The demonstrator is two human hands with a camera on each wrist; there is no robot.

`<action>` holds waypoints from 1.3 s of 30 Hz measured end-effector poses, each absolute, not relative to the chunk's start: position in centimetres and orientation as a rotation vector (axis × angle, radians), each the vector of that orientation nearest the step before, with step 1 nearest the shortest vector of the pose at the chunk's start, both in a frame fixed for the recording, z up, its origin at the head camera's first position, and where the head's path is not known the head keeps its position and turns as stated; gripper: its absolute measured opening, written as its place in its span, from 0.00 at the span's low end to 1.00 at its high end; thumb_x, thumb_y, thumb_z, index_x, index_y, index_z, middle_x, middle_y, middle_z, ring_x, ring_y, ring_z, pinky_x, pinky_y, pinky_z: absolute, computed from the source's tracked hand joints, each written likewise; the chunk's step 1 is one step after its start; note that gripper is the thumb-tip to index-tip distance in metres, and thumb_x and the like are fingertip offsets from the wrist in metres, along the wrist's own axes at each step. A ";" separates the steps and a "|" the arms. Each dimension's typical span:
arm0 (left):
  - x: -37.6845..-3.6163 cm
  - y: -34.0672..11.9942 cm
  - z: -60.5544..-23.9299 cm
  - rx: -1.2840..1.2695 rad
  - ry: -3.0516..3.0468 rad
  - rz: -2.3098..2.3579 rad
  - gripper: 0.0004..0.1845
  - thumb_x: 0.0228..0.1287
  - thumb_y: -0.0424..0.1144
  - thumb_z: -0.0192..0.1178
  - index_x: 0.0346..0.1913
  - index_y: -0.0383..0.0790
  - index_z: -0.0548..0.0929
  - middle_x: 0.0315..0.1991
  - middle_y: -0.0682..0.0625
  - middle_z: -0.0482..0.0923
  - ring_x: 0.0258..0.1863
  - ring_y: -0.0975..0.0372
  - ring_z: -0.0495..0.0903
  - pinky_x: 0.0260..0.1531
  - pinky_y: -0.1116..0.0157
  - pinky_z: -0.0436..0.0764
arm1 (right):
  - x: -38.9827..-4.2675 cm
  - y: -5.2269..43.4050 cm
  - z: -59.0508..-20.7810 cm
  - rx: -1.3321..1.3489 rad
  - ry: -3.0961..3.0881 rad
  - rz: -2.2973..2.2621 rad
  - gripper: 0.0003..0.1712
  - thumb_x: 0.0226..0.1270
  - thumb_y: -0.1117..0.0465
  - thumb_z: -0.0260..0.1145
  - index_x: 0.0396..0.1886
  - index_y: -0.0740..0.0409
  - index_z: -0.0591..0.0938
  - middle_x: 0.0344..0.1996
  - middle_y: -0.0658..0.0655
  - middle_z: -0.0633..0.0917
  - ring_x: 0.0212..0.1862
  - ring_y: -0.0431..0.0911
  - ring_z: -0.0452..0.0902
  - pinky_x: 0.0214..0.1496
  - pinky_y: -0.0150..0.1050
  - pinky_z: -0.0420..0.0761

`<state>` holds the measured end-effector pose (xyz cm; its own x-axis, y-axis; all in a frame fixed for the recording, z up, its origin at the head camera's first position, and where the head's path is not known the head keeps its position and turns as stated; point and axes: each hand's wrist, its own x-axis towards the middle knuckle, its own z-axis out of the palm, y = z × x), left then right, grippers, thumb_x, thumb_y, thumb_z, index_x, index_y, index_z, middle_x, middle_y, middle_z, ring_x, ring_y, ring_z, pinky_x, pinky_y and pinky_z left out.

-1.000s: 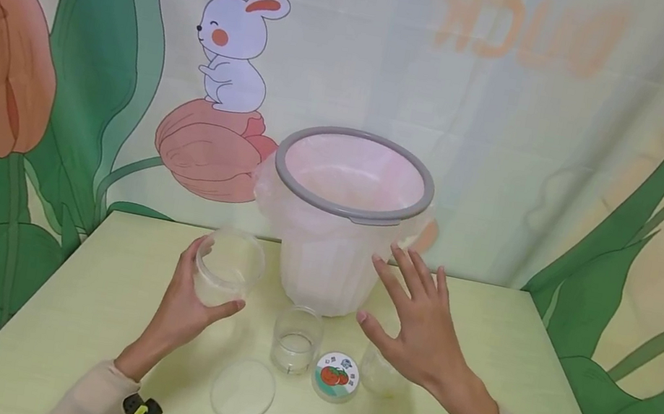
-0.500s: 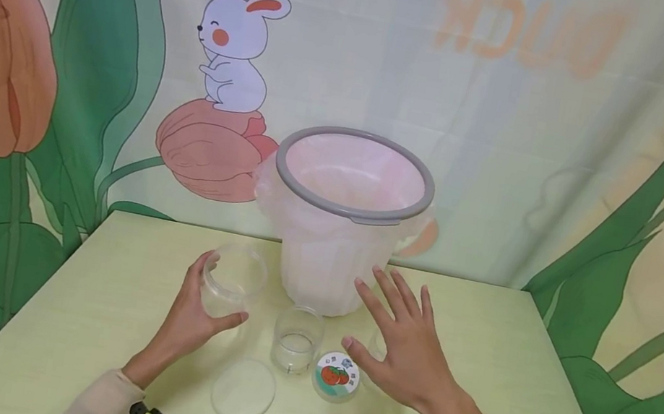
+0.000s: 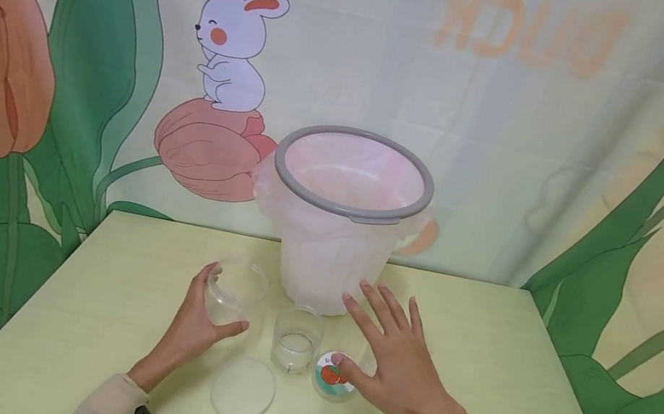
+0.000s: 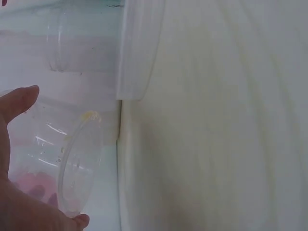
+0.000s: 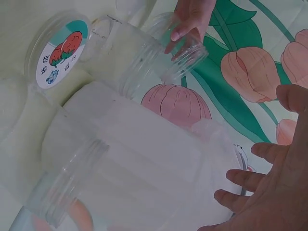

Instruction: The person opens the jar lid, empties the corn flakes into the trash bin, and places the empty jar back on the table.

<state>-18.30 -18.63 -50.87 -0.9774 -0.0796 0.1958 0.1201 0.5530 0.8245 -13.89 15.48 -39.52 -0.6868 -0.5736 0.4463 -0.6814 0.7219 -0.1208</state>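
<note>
Lowered toward desk (image 3: 90, 313): clear jar (image 3: 234, 289) gripped in left hand (image 3: 194, 330); right hand (image 3: 393, 371), fingers (image 3: 377, 306) spread, over labelled lid (image 3: 330, 377); set jar upright.

table (image 3: 92, 299): pale yellow-green | on it: lined bin (image 3: 340, 238) at back | small jar (image 3: 296, 340) | flat clear lid (image 3: 243, 390) | tomato-label lid (image 3: 332, 379)

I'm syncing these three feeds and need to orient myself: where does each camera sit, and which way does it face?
Head: worn high, looks forward and down at the table and bin; both hands and sleeves show.
Left wrist: on the left wrist, looks past the left hand gripping a clear jar.
Right wrist: looks along the open right hand at the printed lid.
Shared: all three show that jar.
</note>
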 end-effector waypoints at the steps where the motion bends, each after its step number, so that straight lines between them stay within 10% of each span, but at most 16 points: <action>1: -18.3 -18.6 -51.0 -0.029 -2.583 -1.398 0.64 0.44 0.50 0.79 0.77 0.49 0.43 0.75 0.40 0.53 0.73 0.43 0.57 0.67 0.37 0.65 | -13.9 15.5 -39.6 0.972 -2.547 0.389 0.41 0.66 0.34 0.57 0.76 0.39 0.60 0.78 0.50 0.57 0.78 0.55 0.52 0.72 0.71 0.49; 39: -18.6 -19.1 -53.4 0.021 -2.686 -1.541 0.66 0.46 0.50 0.78 0.77 0.48 0.37 0.78 0.38 0.48 0.77 0.42 0.50 0.73 0.41 0.56 | -12.2 15.5 -41.9 1.004 -2.610 0.344 0.42 0.67 0.31 0.52 0.77 0.37 0.57 0.80 0.46 0.51 0.79 0.54 0.50 0.73 0.70 0.48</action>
